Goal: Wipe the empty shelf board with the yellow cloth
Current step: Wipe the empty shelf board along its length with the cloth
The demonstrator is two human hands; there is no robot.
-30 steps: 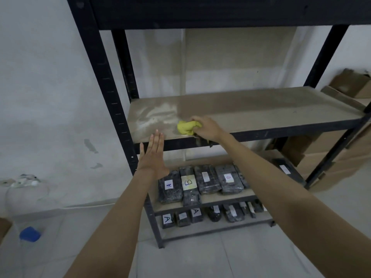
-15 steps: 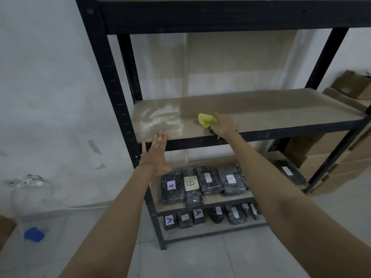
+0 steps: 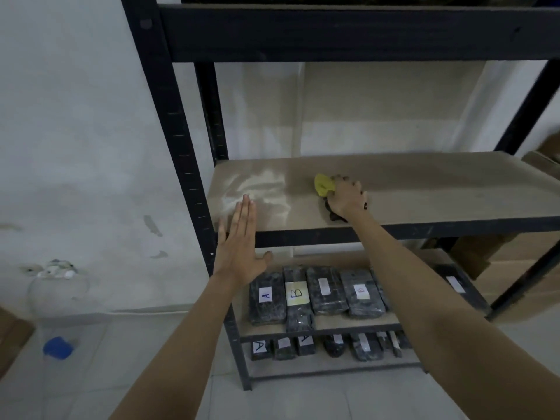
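The right hand [image 3: 348, 197] is closed around the yellow cloth [image 3: 324, 185], pressing it on the shelf board [image 3: 424, 189] left of the middle. The left hand [image 3: 239, 250] hovers flat, fingers straight, empty, near the board's front-left corner.

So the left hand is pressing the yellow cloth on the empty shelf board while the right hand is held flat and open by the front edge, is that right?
Not quite: the hands are swapped. In the head view the right hand presses the yellow cloth on the empty shelf board, while the left hand is held flat and open by the front edge.
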